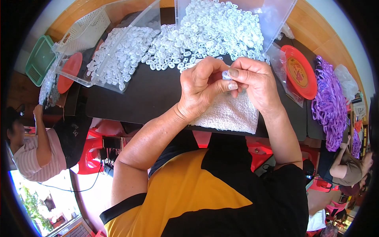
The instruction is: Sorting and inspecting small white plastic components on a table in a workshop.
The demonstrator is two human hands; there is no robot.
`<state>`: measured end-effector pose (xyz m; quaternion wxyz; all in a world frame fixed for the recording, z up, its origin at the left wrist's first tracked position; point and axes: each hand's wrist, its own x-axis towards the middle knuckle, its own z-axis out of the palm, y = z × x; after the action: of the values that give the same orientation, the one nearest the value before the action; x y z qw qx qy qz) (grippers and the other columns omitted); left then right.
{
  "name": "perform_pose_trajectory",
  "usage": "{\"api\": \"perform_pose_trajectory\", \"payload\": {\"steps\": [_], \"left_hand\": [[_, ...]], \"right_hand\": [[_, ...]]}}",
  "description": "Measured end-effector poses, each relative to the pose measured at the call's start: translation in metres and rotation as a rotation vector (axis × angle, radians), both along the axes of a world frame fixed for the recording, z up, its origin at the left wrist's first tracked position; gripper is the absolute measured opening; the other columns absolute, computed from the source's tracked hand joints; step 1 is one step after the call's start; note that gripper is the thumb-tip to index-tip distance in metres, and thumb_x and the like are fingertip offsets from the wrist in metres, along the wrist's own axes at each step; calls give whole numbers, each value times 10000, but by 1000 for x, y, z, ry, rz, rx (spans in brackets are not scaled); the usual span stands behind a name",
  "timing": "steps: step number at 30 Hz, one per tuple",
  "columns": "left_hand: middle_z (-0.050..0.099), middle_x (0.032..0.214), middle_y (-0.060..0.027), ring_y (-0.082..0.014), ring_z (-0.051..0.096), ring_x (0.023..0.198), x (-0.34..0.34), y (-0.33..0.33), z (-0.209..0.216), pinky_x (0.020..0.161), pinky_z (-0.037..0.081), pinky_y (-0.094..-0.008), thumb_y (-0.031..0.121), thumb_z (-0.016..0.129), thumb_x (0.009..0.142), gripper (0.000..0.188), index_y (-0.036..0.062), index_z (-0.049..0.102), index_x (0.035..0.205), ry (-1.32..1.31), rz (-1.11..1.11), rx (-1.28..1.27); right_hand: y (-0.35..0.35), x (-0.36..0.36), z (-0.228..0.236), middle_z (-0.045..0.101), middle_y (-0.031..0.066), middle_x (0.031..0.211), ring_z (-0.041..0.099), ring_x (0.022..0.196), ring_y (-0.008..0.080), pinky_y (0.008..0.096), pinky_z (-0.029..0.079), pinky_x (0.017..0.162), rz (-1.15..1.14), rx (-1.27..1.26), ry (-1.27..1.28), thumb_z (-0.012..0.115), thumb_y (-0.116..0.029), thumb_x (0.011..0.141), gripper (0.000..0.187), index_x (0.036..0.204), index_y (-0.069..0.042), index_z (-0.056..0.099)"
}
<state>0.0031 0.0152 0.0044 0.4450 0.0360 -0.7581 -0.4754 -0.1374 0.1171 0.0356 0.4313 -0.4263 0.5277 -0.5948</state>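
"What's at the left?"

"A green plastic basket, a red plate, then a clear bin of white two-holed pieces. More loose pieces lie on the far part of the dark surface."

"And the left hand?"

"Its fingers pinch one small two-holed piece above a white towel. Beyond, on the far side, stands a second clear bin."

"The right hand?"

"Thumb and fingers pinch that same piece from its right; some fingertips are hidden."

"Farther right?"

"A decorated red plate, then bundled purple ribbon."
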Motion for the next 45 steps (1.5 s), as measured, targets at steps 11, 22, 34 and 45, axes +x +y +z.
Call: {"api": "perform_pose_trajectory", "payload": {"steps": [11,22,34,45], "left_hand": [[643,770,-60,-107,664,686,1,-3,4,598,542,-229,70,745,790,219,5,575,913,-43,-19,-28],[626,771,-45,-91,649,671,-11,-3,-2,591,521,-214,87,760,773,236,17,580,909,84,-97,148],[639,749,-31,-77,579,618,31,-12,52,572,504,-201,8,757,758,214,-1,653,944,177,455,138],[641,771,-21,-110,602,655,88,-113,104,592,490,-237,143,795,741,231,53,704,933,-18,1096,-710]], "right_hand": [[-3,1,-6,581,25,651,537,528,103,210,372,511,0,9,-110,630,-181,882,208,768,-7,620],[-2,4,5,546,3,692,485,597,78,216,386,564,-144,-57,-43,606,-184,919,207,842,7,623],[-9,-16,-10,535,20,617,526,559,114,229,370,571,-286,-59,125,592,-184,915,232,827,27,633],[-3,-25,-10,466,-3,577,496,546,115,238,374,571,-311,-200,95,593,-183,924,244,802,25,627]]}}
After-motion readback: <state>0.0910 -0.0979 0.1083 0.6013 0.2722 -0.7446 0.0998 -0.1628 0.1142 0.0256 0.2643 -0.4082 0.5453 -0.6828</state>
